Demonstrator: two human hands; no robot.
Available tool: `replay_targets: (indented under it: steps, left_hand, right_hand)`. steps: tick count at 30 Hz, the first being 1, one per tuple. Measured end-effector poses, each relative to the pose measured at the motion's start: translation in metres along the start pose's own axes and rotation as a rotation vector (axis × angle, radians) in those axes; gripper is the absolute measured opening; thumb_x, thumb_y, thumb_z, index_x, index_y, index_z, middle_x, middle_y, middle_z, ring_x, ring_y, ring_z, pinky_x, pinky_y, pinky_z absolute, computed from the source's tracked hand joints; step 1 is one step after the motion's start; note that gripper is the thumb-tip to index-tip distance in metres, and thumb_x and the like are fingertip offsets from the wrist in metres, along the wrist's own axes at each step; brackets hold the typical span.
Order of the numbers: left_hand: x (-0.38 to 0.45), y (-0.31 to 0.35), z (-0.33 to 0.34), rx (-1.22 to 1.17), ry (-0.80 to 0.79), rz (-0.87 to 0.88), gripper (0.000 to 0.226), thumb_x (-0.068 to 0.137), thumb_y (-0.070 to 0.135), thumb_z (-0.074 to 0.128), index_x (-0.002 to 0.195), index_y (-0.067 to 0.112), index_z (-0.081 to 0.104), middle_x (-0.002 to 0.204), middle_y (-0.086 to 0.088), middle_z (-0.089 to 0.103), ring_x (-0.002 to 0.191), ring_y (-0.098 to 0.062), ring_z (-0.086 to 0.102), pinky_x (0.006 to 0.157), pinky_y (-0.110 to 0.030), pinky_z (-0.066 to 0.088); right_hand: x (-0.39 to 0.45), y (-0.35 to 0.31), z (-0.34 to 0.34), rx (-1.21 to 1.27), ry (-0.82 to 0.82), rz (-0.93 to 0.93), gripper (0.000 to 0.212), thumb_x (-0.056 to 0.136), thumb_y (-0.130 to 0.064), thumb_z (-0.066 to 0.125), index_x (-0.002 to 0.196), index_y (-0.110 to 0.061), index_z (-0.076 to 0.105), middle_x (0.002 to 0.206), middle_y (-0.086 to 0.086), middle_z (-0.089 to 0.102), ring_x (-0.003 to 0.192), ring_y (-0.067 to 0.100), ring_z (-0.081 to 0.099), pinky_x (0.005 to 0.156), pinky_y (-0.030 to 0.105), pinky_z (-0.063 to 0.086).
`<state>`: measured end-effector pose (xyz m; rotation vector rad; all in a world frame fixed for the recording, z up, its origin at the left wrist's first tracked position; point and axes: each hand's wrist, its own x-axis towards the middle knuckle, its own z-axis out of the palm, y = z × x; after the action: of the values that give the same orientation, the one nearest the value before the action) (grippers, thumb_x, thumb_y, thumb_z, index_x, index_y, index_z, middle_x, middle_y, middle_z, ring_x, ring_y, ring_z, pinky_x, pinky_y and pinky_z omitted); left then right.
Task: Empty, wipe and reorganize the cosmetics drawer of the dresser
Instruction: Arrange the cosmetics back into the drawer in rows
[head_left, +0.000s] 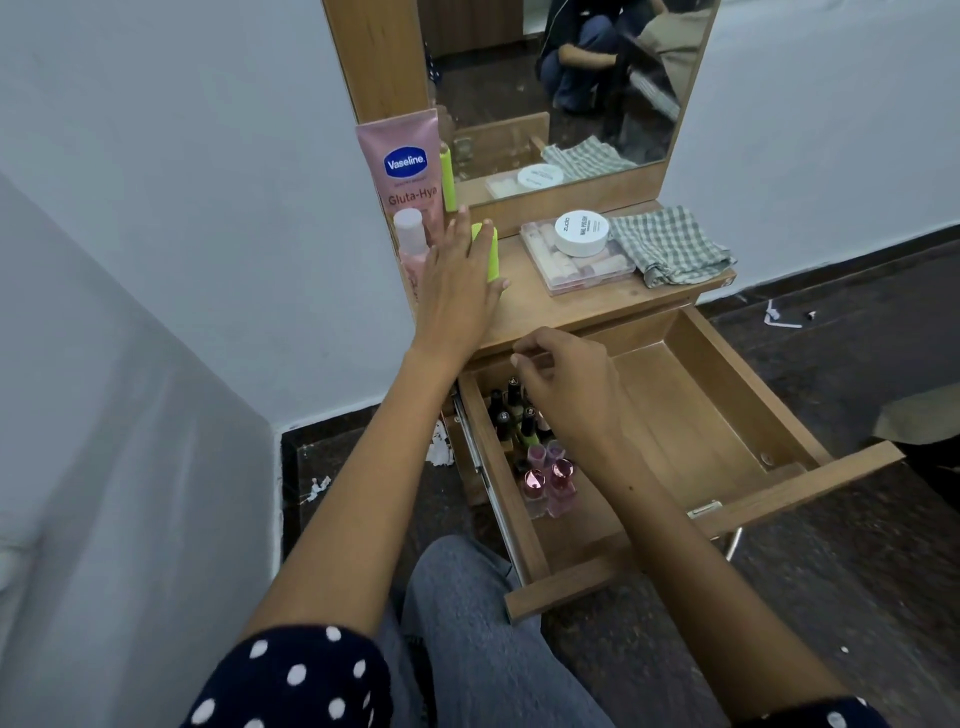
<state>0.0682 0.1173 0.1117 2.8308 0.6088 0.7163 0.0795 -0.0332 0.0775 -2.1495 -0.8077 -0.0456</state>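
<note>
1. My left hand (457, 280) is wrapping its fingers round a lime-green tube (484, 252), which is standing upright on the dresser top (582, 306).
2. My right hand (561, 389) is hovering with fingers loosely curled, holding nothing, above the drawer (727, 410).
3. The nail polish bottles (524, 436) are standing upright in the drawer's left back corner, directly below my right fingertips; this hand is the nearer one.
4. The checked cloth (670, 244) is lying on the top, well right.
</note>
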Motion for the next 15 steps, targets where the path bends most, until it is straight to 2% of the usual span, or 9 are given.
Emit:
replay_targets:
  steps: [2,3,5,10,12,15]
  left_hand:
    - [0.002,0.003,-0.003,-0.140,0.099,-0.033,0.041,0.086,0.018,0.068,0.122,0.007,0.053,0.130,-0.016,0.053,0.118,-0.029,0.053,0.097,-0.042,0.043]
    - [0.000,0.006,-0.005,-0.178,0.142,-0.031,0.033,0.084,0.014,0.069,0.113,0.006,0.056,0.118,-0.014,0.059,0.106,-0.028,0.058,0.088,-0.035,0.045]
    - [-0.008,0.014,-0.007,-0.195,0.176,0.025,0.029,0.081,0.010,0.071,0.106,0.005,0.058,0.107,-0.011,0.061,0.096,-0.026,0.060,0.077,-0.025,0.041]
    - [-0.054,0.044,-0.006,-0.385,0.229,0.166,0.022,0.084,0.009,0.067,0.103,0.003,0.060,0.102,-0.008,0.061,0.093,-0.017,0.056,0.077,-0.024,0.044]
    - [-0.076,0.054,-0.004,-0.478,0.202,0.166,0.022,0.086,0.011,0.067,0.106,0.003,0.060,0.104,-0.008,0.062,0.095,-0.016,0.058,0.082,-0.028,0.048]
    - [-0.101,0.063,-0.004,-0.604,0.141,0.123,0.029,0.087,0.015,0.069,0.112,0.005,0.059,0.106,-0.004,0.064,0.097,-0.011,0.059,0.083,-0.029,0.049]
  right_hand:
    - [0.000,0.002,-0.002,0.020,0.017,-0.006,0.007,0.085,-0.026,0.063,0.090,-0.024,0.069,0.084,-0.009,0.071,0.078,0.008,0.067,0.068,0.038,0.055]
    - [0.000,0.003,-0.004,0.041,0.028,-0.006,0.007,0.085,-0.025,0.064,0.090,-0.024,0.069,0.084,-0.009,0.071,0.078,0.008,0.067,0.069,0.038,0.056]
    - [0.000,0.005,-0.008,0.100,0.061,-0.011,0.011,0.084,-0.025,0.066,0.094,-0.022,0.069,0.088,-0.008,0.071,0.081,0.008,0.067,0.070,0.040,0.056]
    - [-0.001,0.011,-0.025,0.102,0.149,-0.073,0.049,0.081,-0.025,0.071,0.126,-0.017,0.054,0.121,-0.001,0.062,0.107,0.014,0.060,0.079,0.040,0.055]
    - [-0.006,0.016,-0.035,0.096,0.132,-0.094,0.050,0.079,-0.021,0.069,0.126,-0.018,0.053,0.119,-0.003,0.063,0.104,0.013,0.063,0.079,0.040,0.055]
    - [-0.021,0.026,-0.049,0.101,0.024,-0.122,0.039,0.076,-0.019,0.071,0.114,-0.021,0.061,0.104,-0.009,0.068,0.093,0.008,0.064,0.074,0.040,0.055]
